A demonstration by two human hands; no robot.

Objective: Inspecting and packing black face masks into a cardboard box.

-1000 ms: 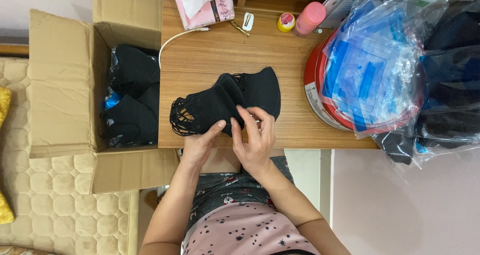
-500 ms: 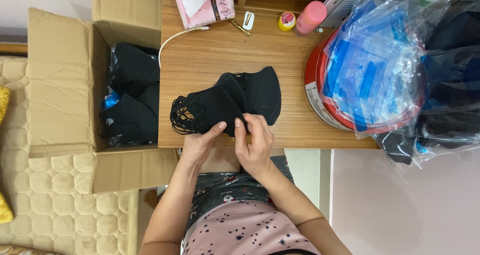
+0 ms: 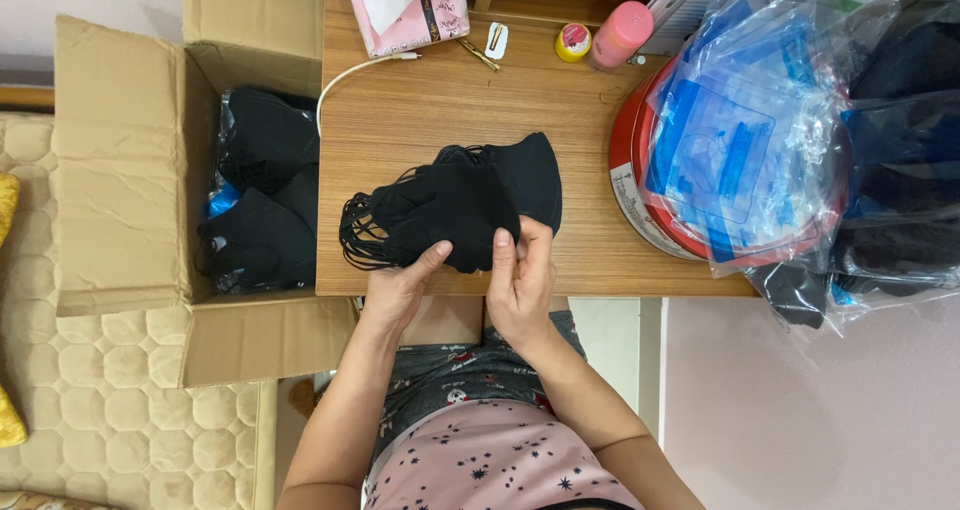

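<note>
Squaring the stack of masks (image 3: 455, 205)
We pinch its near edge with left hand (image 3: 400, 288) and right hand (image 3: 518, 280), fingers narrow, keeping loops clear on the desk (image 3: 420, 110).

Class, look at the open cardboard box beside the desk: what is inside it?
The cardboard box holds bundles of black masks in clear wrap, with a blue scrap. Anything beneath them is covered.

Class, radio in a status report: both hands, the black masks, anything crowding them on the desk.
Left hand and right hand both pinching the stack of black masks at the desk edge. Nothing crowding; red tub apart, rightward.
</note>
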